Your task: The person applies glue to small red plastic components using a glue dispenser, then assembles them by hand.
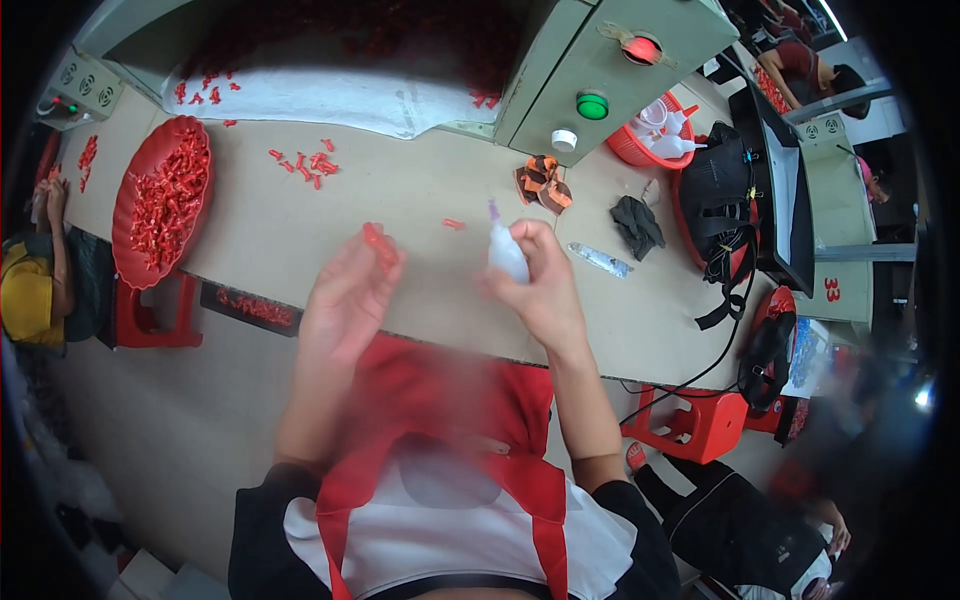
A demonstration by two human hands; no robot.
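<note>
Over the near side of the workbench (430,165), my left hand (345,295) is closed on a small red plastic piece (379,246), which shows between thumb and fingertips. My right hand (547,285) grips a white squeeze bottle (508,256) with its thin purple nozzle pointing up. The two hands are apart, and the nozzle does not touch the held piece. Between them, farther back, lies a loose red piece (453,224). A small scatter of similar red pieces (306,165) sits beyond my left hand.
Left stands a scalloped red basin (122,235) of red pieces. A green machine (545,95) with a white-lined opening rises behind. Rightward are orange-brown cloth (544,184), dark cloth (637,227), a flat strip (600,260), a red basket (622,148) of white bottles and a black bag (715,180). People sit nearby.
</note>
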